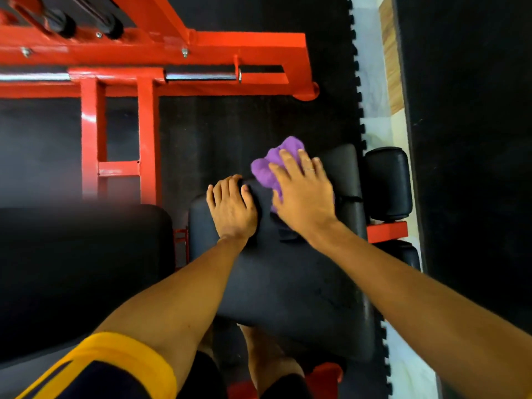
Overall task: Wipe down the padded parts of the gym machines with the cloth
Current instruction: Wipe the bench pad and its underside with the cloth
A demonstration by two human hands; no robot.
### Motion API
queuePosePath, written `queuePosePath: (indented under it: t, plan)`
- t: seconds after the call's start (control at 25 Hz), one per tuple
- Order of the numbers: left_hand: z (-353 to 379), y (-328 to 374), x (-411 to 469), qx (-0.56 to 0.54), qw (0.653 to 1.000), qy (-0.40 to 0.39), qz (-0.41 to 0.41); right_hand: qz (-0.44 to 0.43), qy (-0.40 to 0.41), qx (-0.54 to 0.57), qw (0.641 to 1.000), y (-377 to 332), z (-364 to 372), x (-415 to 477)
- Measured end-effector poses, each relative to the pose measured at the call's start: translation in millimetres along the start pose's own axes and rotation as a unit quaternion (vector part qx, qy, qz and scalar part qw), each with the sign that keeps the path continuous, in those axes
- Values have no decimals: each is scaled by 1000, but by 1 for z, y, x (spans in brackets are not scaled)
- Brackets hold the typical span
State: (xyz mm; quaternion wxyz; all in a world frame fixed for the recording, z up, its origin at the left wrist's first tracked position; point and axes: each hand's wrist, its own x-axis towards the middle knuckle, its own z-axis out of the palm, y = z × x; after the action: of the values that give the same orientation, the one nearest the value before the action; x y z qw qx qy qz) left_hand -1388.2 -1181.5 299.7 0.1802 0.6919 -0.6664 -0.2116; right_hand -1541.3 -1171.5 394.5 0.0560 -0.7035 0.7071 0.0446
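A black padded seat [288,283] runs from the lower middle up toward the centre right. A crumpled purple cloth [273,165] lies on its far part. My right hand [302,191] presses flat on the cloth, fingers spread and fairly straight. My left hand [231,207] rests on the pad's far left edge, fingers curled over the edge and thumb on top. A black roller pad [388,182] sits just right of the seat, with another pad [408,256] below it.
A red steel machine frame [149,53] with a chrome bar [201,74] spans the top left. A second wide black pad [80,269] lies at the left. Black rubber floor mats [244,125] end at a toothed edge beside pale tiles [374,82] on the right.
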Motion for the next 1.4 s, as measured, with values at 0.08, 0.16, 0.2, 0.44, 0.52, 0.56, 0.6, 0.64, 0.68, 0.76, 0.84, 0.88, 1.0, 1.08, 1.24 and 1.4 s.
queuePosePath:
  t: [0.08, 0.16, 0.2, 0.44, 0.52, 0.56, 0.6, 0.64, 0.68, 0.76, 0.84, 0.88, 1.0, 1.08, 1.24, 1.4]
  plan:
    - [-3, 2, 0, -2, 1000, -6, 3, 70, 9, 0, 998, 28, -7, 5]
    - [-4, 1, 0, 3, 1000, -14, 4, 148, 18, 26, 989, 26, -9, 18]
    - [-5, 1, 1, 6, 1000, -22, 6, 160, 28, 32, 986, 12, -7, 20]
    - [-8, 0, 1, 2, 997, -61, 38, 73, 41, 7, 996, -36, 13, -49]
    - [-10, 0, 1, 0, 993, -78, 85, 114, 50, -8, 992, -17, 7, -71]
    - [-10, 3, 2, 0, 990, -88, 112, 147, 55, -15, 987, -5, 3, -73]
    - [-11, 7, 2, -3, 987, -99, 130, 189, 63, -12, 980, 7, -1, -68]
    - [-12, 11, 3, -8, 984, -108, 139, 239, 64, 15, 969, 18, -5, -57]
    - [-13, 17, 4, -15, 983, -115, 143, 286, 63, 57, 954, 26, -8, -44]
    - [-13, 33, 6, -31, 980, -121, 154, 342, 70, 122, 929, 27, -12, -26]
    - [-11, 54, 9, -58, 972, -138, 180, 316, 86, 93, 940, 16, -4, -40]
    - [-10, 65, 11, -75, 967, -152, 192, 279, 82, 74, 954, 11, 0, -56]
    - [-5, 94, 25, -132, 959, -181, 176, 253, 66, 87, 961, 11, 3, -89]
    - [-2, 109, 32, -146, 960, -179, 157, 316, 59, 135, 937, 22, -7, -73]
    - [3, 138, 42, -130, 958, -213, 144, 397, 32, 253, 882, 57, -24, -15]
    - [8, 149, 47, -70, 966, -224, 114, 451, -19, 488, 747, 112, -16, 10]
